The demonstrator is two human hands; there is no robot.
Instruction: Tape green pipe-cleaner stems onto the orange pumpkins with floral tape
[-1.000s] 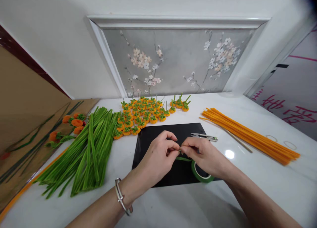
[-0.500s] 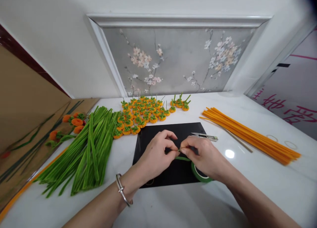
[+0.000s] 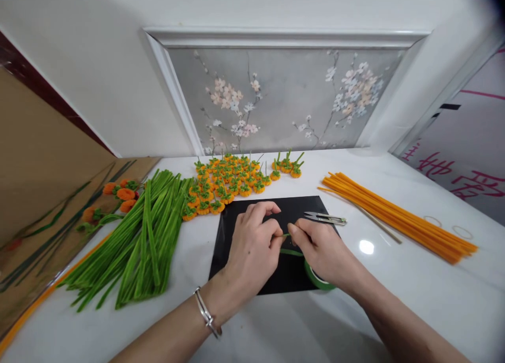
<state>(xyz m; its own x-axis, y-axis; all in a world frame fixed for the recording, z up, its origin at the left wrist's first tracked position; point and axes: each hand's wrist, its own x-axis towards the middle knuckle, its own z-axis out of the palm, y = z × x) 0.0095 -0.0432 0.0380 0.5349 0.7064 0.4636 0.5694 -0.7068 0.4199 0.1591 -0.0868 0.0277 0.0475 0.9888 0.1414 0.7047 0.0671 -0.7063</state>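
Observation:
Over the black mat (image 3: 240, 221), my left hand (image 3: 254, 244) pinches a thin green strip (image 3: 286, 235) between thumb and forefinger, its other fingers loosely curled. Close on its right, my right hand (image 3: 321, 247) is closed at the other end of this short strip. A green tape roll (image 3: 317, 280) lies partly hidden under my right hand, and a length of green tape (image 3: 291, 252) runs from it toward my left hand. Small metal snips (image 3: 325, 218) rest just beyond my right hand, at the mat's right edge.
Green fuzzy stems (image 3: 145, 242) lie in a pile at left. Several small orange and green pieces (image 3: 224, 181) stand behind the mat. Orange stems (image 3: 398, 215) are bundled at right, near two thin rings. Orange flowers (image 3: 125, 194) lie on brown paper at far left.
My hands have moved slightly apart, showing more of the green strip between them. My left hand has turned, with its back more toward the camera.

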